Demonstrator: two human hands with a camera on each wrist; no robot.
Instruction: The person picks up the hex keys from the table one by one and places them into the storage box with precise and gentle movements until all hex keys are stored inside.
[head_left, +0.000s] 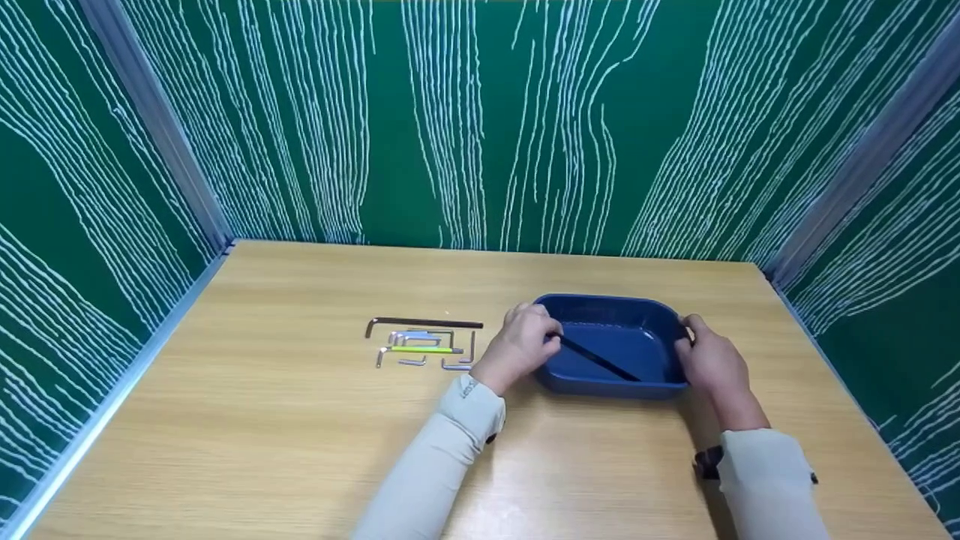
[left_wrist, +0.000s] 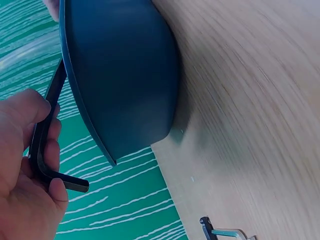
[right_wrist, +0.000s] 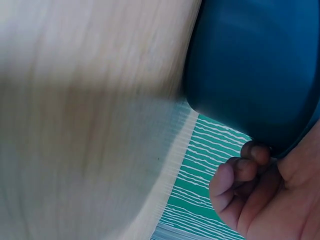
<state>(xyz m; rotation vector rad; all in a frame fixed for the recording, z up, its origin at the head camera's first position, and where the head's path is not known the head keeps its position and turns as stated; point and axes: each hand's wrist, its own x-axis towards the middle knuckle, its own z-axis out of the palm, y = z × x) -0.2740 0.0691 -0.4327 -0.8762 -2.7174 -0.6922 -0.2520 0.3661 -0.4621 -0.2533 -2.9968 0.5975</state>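
Observation:
My left hand (head_left: 520,341) holds a large black hex key (head_left: 600,358) near its bent end. The key's long arm slants down into a dark blue plastic basin (head_left: 611,389). In the left wrist view the thumb and fingers wrap the key (left_wrist: 41,132), and its short arm sticks out below them beside the basin's outer wall (left_wrist: 120,75). At the basin's right end my right hand (head_left: 716,364) grips the rim. The right wrist view shows that hand's fingers (right_wrist: 245,170) curled at the rim, under the basin's end wall (right_wrist: 250,60).
Left of the basin, several smaller hex keys lie on the wooden table (head_left: 300,420): a long dark one (head_left: 427,323) at the back, a yellow-green one (head_left: 424,349) and silver ones in front. Green panels with white wavy lines (head_left: 450,135) enclose the table's back and sides.

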